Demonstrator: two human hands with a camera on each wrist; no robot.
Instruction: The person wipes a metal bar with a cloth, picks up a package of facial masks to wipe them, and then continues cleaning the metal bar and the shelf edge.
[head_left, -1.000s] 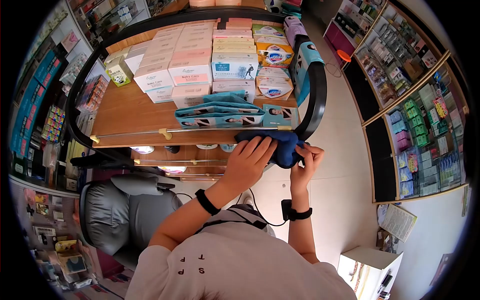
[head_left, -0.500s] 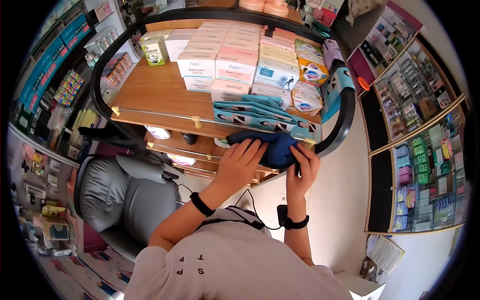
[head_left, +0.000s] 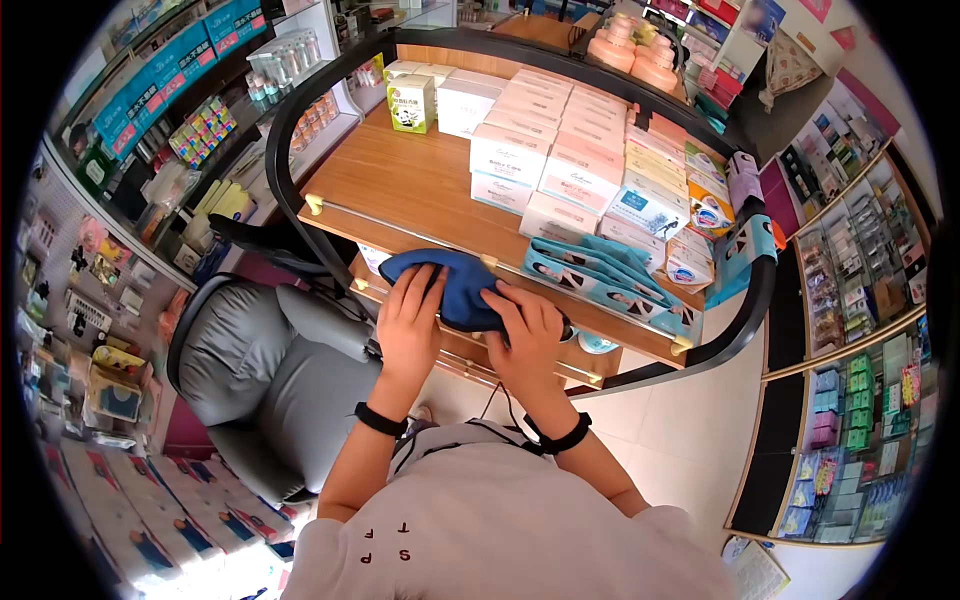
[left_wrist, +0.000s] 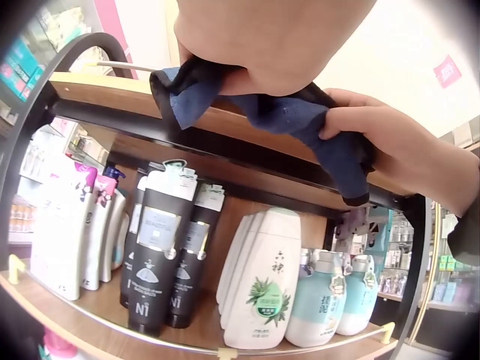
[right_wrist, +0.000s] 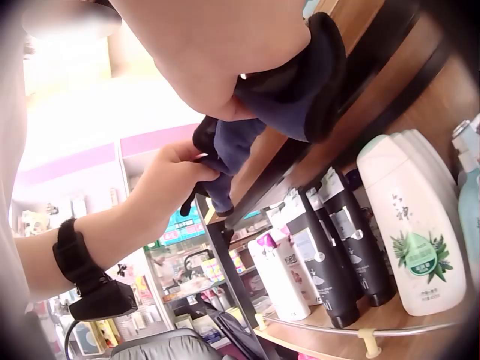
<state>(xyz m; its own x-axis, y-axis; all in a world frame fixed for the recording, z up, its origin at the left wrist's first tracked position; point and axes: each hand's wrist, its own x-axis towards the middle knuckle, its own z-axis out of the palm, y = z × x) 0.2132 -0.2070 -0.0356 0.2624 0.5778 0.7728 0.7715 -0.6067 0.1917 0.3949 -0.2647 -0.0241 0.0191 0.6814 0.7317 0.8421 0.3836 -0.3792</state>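
A dark blue cloth (head_left: 452, 285) with black edging is bunched at the front edge of the cart's top shelf (head_left: 400, 180). My left hand (head_left: 408, 325) grips its left part, fingers over the top. The right hand (head_left: 530, 340) holds the other end, thumb and fingers pinching the fabric. In the left wrist view the cloth (left_wrist: 289, 120) hangs in folds between both hands, in front of the shelf board. The right wrist view shows the left hand (right_wrist: 165, 184) pinching one end of it.
White and pink boxes (head_left: 510, 150) and blue packets (head_left: 600, 280) stand on the top shelf behind a thin metal rail (head_left: 400, 232). Below are black tubes (left_wrist: 161, 247) and white bottles (left_wrist: 259, 277). A grey chair (head_left: 270, 380) stands at left, glass display shelves (head_left: 860, 400) at right.
Both hands and the cloth have moved left along the shelf's front edge, from near its right end to around the middle. The head view has turned too. Both hands still hold the cloth.
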